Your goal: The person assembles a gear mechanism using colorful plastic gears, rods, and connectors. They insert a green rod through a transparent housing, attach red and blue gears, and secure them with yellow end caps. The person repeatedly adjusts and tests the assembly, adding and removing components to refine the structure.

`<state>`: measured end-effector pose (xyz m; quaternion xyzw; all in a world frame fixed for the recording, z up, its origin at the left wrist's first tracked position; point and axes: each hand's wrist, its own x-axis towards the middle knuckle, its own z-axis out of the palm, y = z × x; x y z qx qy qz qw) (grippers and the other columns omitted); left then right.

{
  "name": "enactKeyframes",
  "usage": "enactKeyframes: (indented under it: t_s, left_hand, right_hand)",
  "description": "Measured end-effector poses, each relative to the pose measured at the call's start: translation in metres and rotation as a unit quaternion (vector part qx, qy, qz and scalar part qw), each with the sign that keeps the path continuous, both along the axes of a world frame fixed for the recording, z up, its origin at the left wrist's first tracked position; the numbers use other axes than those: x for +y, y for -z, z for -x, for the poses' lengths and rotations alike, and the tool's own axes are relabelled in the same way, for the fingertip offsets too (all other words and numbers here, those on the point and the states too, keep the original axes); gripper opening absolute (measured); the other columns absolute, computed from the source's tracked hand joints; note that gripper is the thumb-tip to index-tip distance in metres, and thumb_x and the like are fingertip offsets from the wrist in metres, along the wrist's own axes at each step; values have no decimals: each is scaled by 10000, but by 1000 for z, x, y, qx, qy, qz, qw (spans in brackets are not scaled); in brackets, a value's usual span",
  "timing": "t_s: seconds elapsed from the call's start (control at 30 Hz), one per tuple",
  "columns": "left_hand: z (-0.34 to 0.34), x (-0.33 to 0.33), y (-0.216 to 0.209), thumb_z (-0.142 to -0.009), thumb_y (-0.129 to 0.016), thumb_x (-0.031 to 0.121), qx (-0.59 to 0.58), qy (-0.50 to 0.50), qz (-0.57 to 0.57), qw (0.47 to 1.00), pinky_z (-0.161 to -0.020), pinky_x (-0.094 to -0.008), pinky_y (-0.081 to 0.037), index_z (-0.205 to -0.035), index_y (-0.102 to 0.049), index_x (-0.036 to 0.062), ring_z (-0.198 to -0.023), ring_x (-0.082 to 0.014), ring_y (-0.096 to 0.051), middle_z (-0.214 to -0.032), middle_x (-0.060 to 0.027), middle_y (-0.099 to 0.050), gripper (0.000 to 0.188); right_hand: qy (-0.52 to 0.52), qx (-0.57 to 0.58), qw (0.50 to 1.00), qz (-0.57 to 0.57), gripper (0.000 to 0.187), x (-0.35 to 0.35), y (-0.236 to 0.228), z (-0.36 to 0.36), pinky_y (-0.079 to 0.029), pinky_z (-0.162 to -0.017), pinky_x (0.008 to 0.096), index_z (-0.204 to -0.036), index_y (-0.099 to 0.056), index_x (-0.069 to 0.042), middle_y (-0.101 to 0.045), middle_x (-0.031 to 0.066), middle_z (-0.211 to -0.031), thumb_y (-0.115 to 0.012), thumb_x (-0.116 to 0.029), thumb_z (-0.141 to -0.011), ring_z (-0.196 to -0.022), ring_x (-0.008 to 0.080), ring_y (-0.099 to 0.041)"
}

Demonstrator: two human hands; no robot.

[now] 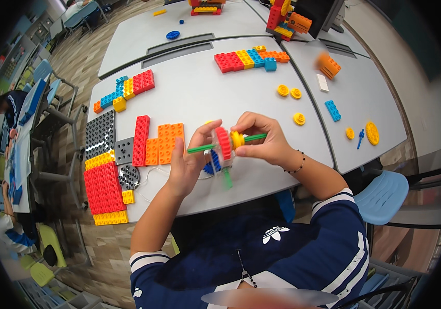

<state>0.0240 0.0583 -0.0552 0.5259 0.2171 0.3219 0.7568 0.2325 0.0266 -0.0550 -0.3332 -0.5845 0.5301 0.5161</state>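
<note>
Above the near table edge I hold a gear assembly between both hands. It has a red gear [223, 143] on a green axle [200, 149], clear plates beside it, a blue gear [211, 162] lower down and a green translucent piece [227, 178] at the bottom. My left hand [183, 167] cups its left side, the fingers behind the red gear and the thumb near the axle's left end. With thumb and fingers, my right hand [265, 138] pinches a yellow wheel piece [237, 139] on the axle, right of the red gear. Some left fingers are hidden.
Flat brick groups lie left: red plates [106, 188], a dark grey plate [100, 134], orange bricks [171, 143]. A brick row [246, 60] lies farther off. Right are yellow wheels [299, 119], a yellow gear [372, 133] and a blue brick [333, 110]. A blue chair [383, 198] stands nearby.
</note>
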Motion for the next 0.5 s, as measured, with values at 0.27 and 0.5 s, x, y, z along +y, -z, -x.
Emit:
enactKeyframes:
  t_s: [0.27, 0.5]
  left_hand:
    - [11, 30, 15, -912, -430, 357, 129, -227, -207, 943, -936, -362, -372, -1231, -490, 53, -1093, -200, -477, -1145, -91, -519, 445]
    - [0, 33, 26, -767, -620, 120, 389, -201, -551, 710, -1009, -513, -314, -1216, -565, 119, -1180, -314, -473, -1225, -105, -545, 452]
  right_hand:
    - [128, 129, 983, -1, 319, 14, -6, -22, -542, -817, 282, -1058, -584, -9, -638, 87, -982, -714, -22, -768, -902, 124, -626]
    - [174, 100, 979, -15, 328, 19, -8, -29, -534, -816, 265, -1052, -592, -14, -642, 71, -966, -729, -34, -755, -880, 111, -627]
